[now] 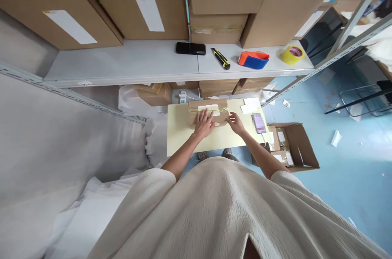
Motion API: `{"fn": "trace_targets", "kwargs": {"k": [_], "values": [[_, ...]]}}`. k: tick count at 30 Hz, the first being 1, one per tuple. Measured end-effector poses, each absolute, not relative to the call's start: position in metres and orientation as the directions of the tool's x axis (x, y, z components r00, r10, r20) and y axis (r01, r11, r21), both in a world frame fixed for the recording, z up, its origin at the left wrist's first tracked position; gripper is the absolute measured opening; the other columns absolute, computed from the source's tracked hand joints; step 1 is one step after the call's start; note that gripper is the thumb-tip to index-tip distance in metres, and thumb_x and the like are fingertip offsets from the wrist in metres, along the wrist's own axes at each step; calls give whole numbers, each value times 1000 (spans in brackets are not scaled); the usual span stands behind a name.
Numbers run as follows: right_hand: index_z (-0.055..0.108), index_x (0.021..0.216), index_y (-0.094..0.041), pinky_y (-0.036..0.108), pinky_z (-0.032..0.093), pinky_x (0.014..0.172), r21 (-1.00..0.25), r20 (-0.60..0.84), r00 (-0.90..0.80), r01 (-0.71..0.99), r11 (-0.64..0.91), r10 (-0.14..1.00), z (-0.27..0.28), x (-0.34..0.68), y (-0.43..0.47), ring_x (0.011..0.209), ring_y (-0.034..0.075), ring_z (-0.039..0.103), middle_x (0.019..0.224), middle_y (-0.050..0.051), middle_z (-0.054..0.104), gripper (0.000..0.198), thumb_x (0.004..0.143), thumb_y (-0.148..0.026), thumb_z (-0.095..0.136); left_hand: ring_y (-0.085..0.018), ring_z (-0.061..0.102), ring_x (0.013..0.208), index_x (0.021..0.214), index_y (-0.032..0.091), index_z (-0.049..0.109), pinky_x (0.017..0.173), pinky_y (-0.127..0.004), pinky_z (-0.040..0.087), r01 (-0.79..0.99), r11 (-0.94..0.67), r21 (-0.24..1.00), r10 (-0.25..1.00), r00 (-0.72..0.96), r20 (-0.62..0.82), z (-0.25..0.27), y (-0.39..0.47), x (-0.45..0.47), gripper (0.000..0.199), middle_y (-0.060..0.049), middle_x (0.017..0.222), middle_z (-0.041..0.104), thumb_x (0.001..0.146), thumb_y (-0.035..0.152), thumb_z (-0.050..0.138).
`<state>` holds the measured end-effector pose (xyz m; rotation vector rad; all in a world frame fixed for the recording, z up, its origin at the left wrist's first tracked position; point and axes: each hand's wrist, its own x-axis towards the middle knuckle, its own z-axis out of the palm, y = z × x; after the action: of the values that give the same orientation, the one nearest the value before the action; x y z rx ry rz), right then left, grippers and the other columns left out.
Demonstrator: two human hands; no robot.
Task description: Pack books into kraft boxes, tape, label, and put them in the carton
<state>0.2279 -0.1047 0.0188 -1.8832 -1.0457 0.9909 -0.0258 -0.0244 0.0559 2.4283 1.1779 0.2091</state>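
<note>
A taped cardboard box (192,107) with white labels rests on the pale yellow table (177,138). My left hand (203,123) lies flat across its top and front edge, fingers spread, touching a label. At the box's right end, my right hand (235,123) has its fingers bent against the edge, where clear shiny tape (223,108) runs over the cardboard. Whether the fingertips also pinch a bit of that tape is too small to see. To the right on the table lie white paper slips (250,105) and a phone (259,123) with a lit screen.
A grey shelf (131,61) above the table carries large cartons (137,10), a black phone (190,48), a utility knife (220,58), an orange-blue tape dispenser (253,60) and a yellow tape roll (292,54). An open carton (306,147) with small boxes stands right of the table.
</note>
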Motion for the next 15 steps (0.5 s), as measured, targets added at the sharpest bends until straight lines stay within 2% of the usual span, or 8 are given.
{"fn": "trace_targets", "kwargs": {"k": [5, 9, 12, 15], "values": [[73, 136, -24, 58, 62, 110, -822, -338, 410, 309, -478, 847, 13, 273, -119, 120, 36, 78, 137, 19, 77, 57, 93, -62, 71, -39, 25, 179, 174, 25, 53, 145, -67, 13, 731, -467, 497, 828, 559, -43, 55, -28, -16, 69, -15, 189, 36, 109, 47, 59], [78, 122, -22, 55, 61, 110, -766, -403, 461, 302, -567, 790, 9, 329, -125, 118, 35, 79, 129, 17, 82, 45, 91, -55, 75, -41, 32, 175, 160, 27, 65, 144, -69, 15, 767, -340, 544, 906, 423, -31, 64, -26, 3, 55, -17, 182, 47, 107, 44, 62], [80, 117, -21, 52, 60, 109, -725, -429, 475, 327, -606, 769, 4, 377, -122, 118, 34, 79, 125, 16, 84, 38, 90, -47, 75, -40, 36, 172, 150, 27, 69, 143, -69, 18, 807, -242, 539, 951, 308, -34, 74, -22, 28, 45, -18, 175, 53, 108, 40, 61], [80, 120, -19, 49, 60, 109, -676, -444, 492, 366, -640, 749, -6, 425, -114, 121, 35, 78, 127, 18, 84, 38, 90, -41, 72, -37, 37, 171, 147, 27, 69, 143, -64, 20, 817, -221, 533, 964, 267, -10, 83, -20, 57, 40, -18, 174, 53, 110, 37, 58]]}}
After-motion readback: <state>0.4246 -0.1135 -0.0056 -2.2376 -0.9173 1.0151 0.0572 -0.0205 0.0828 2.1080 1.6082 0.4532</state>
